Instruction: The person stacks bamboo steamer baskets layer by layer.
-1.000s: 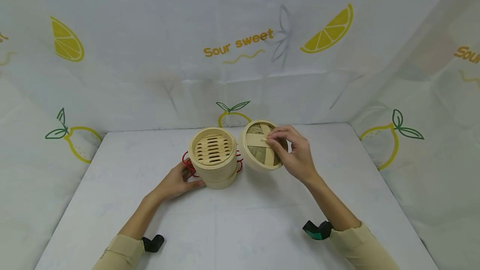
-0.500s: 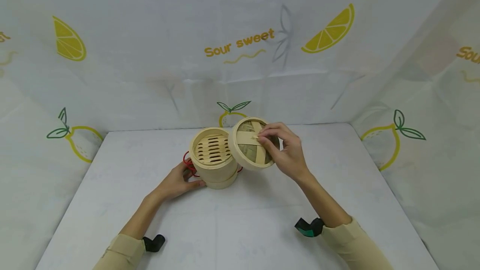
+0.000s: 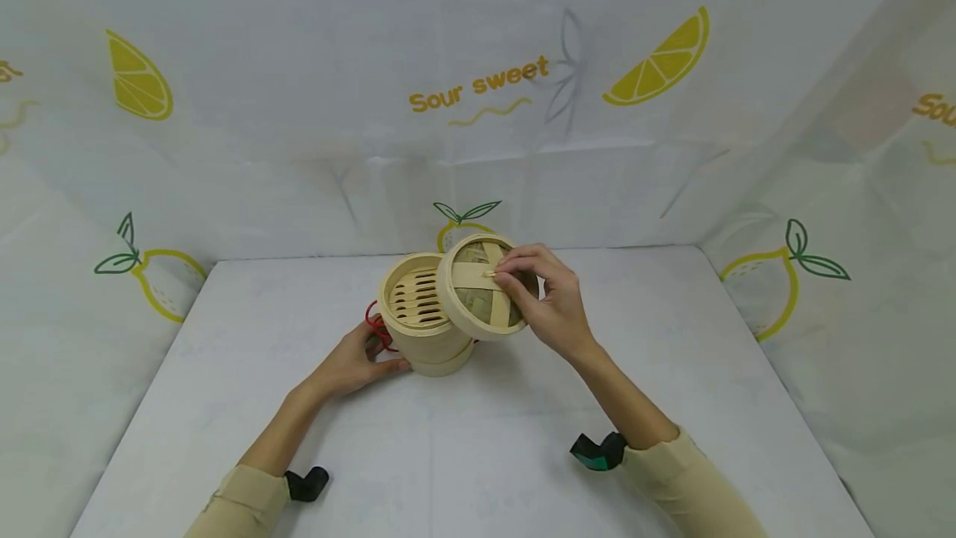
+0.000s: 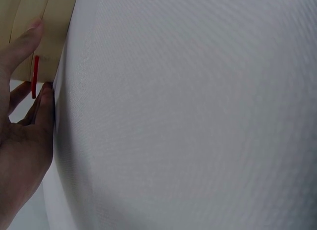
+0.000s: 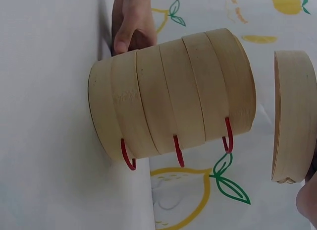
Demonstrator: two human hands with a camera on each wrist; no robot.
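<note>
A round bamboo steamer [image 3: 429,347] stands upright on the table, its tiers stacked and its slatted top tier [image 3: 414,297] uncovered on the left. Low on its left side my left hand [image 3: 351,365] holds it, with the thumb [image 4: 25,44] along the front and fingers behind. My right hand [image 3: 553,297] pinches the small loop on top of the woven lid [image 3: 469,301]. That lid is tilted and overlaps the right part of the steamer in the head view. In the right wrist view a gap separates lid [image 5: 294,116] and top tier.
Red cord loops [image 5: 178,151] stick out from the steamer's sides. A white cloth covers the table [image 3: 478,455], and a white curtain [image 3: 336,164] printed with lemons hangs behind it. Each wrist carries a small black camera mount [image 3: 306,484].
My right hand has brought the lid leftward, from beside the steamer to over its right part. My left hand and the steamer have stayed in place.
</note>
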